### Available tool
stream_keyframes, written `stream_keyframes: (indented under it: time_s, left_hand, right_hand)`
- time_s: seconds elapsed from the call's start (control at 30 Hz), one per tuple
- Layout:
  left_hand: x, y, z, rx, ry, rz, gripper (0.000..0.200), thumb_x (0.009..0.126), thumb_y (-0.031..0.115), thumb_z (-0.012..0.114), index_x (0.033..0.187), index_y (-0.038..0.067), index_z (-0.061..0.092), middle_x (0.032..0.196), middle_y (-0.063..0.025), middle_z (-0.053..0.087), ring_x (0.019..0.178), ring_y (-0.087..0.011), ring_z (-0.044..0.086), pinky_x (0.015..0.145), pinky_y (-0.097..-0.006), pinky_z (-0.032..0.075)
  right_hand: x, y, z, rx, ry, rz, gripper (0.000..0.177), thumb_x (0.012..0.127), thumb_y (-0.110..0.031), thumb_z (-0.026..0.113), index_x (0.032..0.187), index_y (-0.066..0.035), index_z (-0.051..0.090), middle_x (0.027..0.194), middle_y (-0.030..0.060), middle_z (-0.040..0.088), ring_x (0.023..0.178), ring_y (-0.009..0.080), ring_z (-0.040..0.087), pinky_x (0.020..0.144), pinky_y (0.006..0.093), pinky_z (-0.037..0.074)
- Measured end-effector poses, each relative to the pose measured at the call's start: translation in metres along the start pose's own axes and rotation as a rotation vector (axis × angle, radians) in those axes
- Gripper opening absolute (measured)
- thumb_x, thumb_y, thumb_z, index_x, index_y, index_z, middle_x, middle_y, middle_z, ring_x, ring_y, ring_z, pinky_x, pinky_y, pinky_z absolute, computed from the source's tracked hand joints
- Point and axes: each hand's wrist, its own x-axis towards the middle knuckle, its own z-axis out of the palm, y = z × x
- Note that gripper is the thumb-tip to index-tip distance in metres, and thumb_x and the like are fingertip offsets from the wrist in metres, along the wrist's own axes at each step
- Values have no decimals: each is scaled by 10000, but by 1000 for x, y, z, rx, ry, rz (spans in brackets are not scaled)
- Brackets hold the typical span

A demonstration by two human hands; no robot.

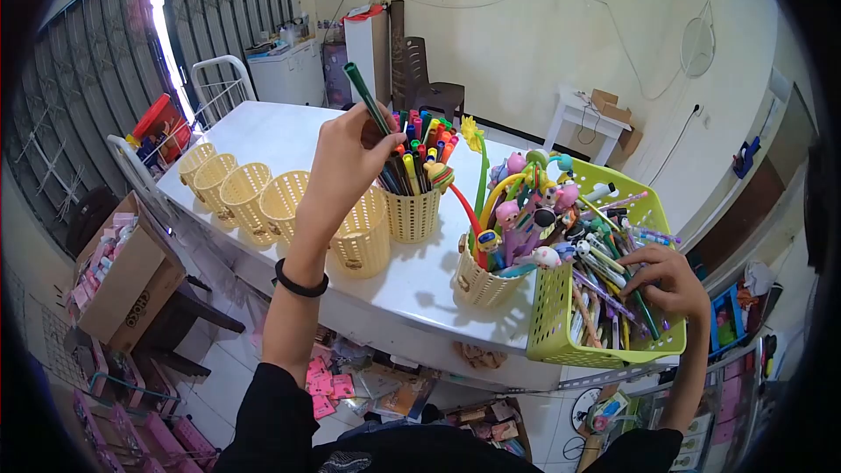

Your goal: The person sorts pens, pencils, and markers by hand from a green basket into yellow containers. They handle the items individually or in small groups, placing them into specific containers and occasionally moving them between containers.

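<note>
My left hand (355, 153) pinches a dark green felt-tip pen (363, 92), raised and tilted over the table. Just beyond it stands a cream woven cup (413, 217) packed with colourful felt-tip pens (429, 142). My right hand (664, 283) reaches into a lime-green basket (561, 352) of mixed pens, its fingers curled on a green pen (646, 315). Beside the basket, another cream cup (484, 287) holds novelty pens (526, 210) with figure toppers and bendy stems. An empty-looking cream cup (361, 245) is below my left forearm.
Several more cream cups (245, 201) line the left edge of the white table (272, 127). A cardboard box (131, 289) of small packages sits on a stool at the left. Pink packets (328, 384) and goods lie on the floor below. A brown chair (429, 79) stands behind the table.
</note>
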Motion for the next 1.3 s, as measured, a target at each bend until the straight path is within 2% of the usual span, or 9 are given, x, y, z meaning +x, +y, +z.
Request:
stream_keyframes:
  time_s: [0.17, 0.27, 0.37, 0.53, 0.67, 0.83, 0.9, 1.1, 1.3]
  left_hand:
    - [9, 4, -3, 40, -102, 0, 330, 666, 59, 618, 936, -26, 447, 646, -115, 557, 554, -169, 558, 526, -252, 439]
    - [9, 1, 3, 86, 151, 153, 732, 623, 88, 665, 1191, 30, 206, 878, -179, 489, 587, -197, 540, 551, -284, 438]
    - [8, 1, 6, 273, 206, 279, 664, 661, 29, 595, 1209, 26, 220, 925, -193, 475, 772, -276, 519, 654, -320, 414]
    - [0, -10, 8, 511, 32, 368, 375, 758, 109, 520, 1107, 9, 425, 932, -121, 528, 747, -235, 512, 665, -324, 392]
    - [-5, -17, 7, 444, -252, 199, 426, 851, 269, 346, 1159, -25, 368, 1188, -185, 380, 1117, -284, 350, 898, -326, 286]
    - [-14, -5, 1, 550, -253, 156, 456, 848, 299, 350, 1193, 0, 336, 1258, -182, 284, 1184, -278, 248, 950, -360, 189]
    - [-22, 3, 0, 476, 24, 221, 411, 851, 217, 351, 1210, 21, 318, 1276, -161, 266, 1189, -265, 246, 971, -332, 171]
    - [-65, 32, -5, -161, 652, 414, 327, 794, 159, 325, 1017, -52, 438, 1010, -169, 468, 961, -242, 456, 822, -343, 346]
    - [-93, 91, 13, -508, 423, 566, 204, 739, 126, 392, 900, 2, 394, 813, -137, 421, 736, -207, 443, 686, -313, 383]
  right_hand:
    - [2, -2, 0, 19, -15, 37, 267, 510, -84, 460, 699, -118, 646, 973, 47, 563, 884, 210, 507, 816, 314, 367]
    - [-1, -2, -1, 7, -21, 47, 264, 519, -80, 460, 704, -123, 644, 981, 34, 559, 895, 205, 501, 823, 313, 366]
    - [-2, 1, -1, -22, -11, 21, 258, 539, -76, 462, 716, -131, 642, 993, 9, 554, 903, 197, 494, 818, 309, 371]
    - [-4, 5, 0, -20, -19, -20, 253, 558, -73, 464, 734, -128, 638, 997, -1, 553, 882, 191, 497, 809, 305, 376]
    - [-5, 5, 0, -15, -12, -29, 251, 573, -83, 468, 749, -132, 639, 993, 1, 557, 871, 186, 500, 800, 301, 383]
    - [-5, -4, -7, 273, -44, 189, 252, 605, -36, 462, 792, -72, 626, 955, 70, 569, 747, 177, 540, 733, 279, 421]
    - [-2, 11, -4, 167, 101, -93, 217, 652, -38, 469, 827, -33, 597, 847, 96, 589, 639, 170, 541, 649, 271, 440]
    - [14, -27, 9, -364, -42, 289, 293, 654, -186, 584, 816, 31, 470, 613, 156, 535, 603, 274, 539, 550, 363, 410]
    - [20, -29, 16, -416, -186, 396, 317, 631, -212, 588, 755, 51, 460, 596, 176, 526, 618, 324, 528, 570, 390, 412]
